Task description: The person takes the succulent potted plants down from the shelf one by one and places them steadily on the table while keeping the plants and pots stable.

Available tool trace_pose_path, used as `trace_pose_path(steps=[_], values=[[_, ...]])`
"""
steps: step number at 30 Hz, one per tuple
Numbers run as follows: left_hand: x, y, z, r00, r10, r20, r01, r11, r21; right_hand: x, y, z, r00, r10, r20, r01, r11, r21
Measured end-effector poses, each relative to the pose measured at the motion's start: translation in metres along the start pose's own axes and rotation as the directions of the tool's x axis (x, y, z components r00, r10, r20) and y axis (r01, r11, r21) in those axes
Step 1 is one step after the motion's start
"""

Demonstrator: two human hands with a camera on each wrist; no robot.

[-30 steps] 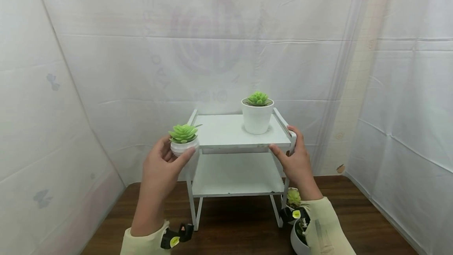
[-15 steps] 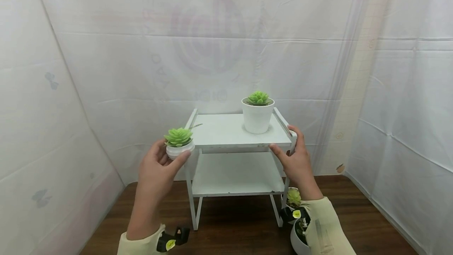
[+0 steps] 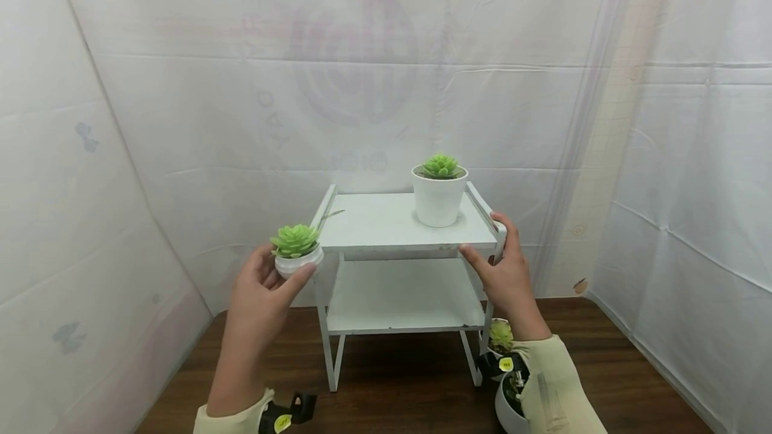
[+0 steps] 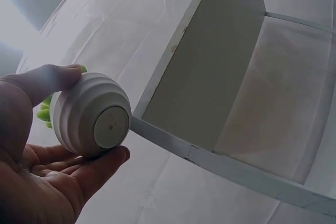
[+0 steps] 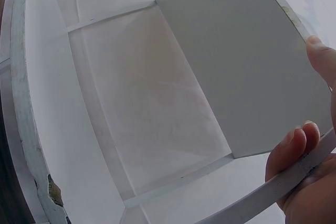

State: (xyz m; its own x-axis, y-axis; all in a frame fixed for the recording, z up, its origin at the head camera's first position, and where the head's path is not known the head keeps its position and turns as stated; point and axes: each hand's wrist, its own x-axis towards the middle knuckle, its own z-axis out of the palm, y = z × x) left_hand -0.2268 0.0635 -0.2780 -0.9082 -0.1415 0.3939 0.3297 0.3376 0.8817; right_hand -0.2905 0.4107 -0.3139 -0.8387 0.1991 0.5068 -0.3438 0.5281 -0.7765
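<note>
A small ribbed white pot with a green succulent is held up by my left hand, just off the left front corner of a white two-tier shelf. In the left wrist view the pot shows its round base, with the thumb on one side and fingers on the other. My right hand grips the shelf's right front corner. In the right wrist view its fingers curl round the white frame post, and the thumb touches the top board's edge. A larger white potted succulent stands on the top board's right side.
Two more potted plants sit on the brown wooden table by the shelf's right leg: a yellow-green succulent and a white pot partly hidden by the right sleeve. White sheeting hangs behind and at both sides.
My left hand has moved left and slightly down with the small potted succulent, away from the shelf's top board. The right hand has stayed on the shelf corner.
</note>
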Motion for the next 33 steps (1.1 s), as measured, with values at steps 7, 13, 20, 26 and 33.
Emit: trace_pose_path(steps=[7,13,20,26,33], values=[[-0.001,-0.005,-0.003,1.0,-0.013,0.005,0.013,1.0,-0.015,0.0,0.001,0.0,1.0,-0.005,-0.003,0.005,1.0,0.003],[-0.002,-0.009,-0.004,1.0,-0.016,-0.003,0.016,0.999,-0.028,0.0,0.002,0.0,1.0,-0.007,-0.005,0.007,1.0,0.002],[-0.005,-0.017,-0.006,0.999,-0.038,-0.029,0.037,0.999,-0.024,0.0,0.002,0.0,1.0,-0.009,-0.006,0.009,1.0,0.001],[-0.006,-0.021,-0.008,0.998,-0.055,-0.036,0.054,0.998,-0.019,0.0,0.001,0.001,1.0,-0.002,0.001,0.002,1.0,0.007],[-0.006,-0.023,-0.009,0.997,-0.07,-0.029,0.07,0.998,-0.006,0.0,0.0,0.0,1.0,0.002,0.005,-0.002,1.0,0.013]])
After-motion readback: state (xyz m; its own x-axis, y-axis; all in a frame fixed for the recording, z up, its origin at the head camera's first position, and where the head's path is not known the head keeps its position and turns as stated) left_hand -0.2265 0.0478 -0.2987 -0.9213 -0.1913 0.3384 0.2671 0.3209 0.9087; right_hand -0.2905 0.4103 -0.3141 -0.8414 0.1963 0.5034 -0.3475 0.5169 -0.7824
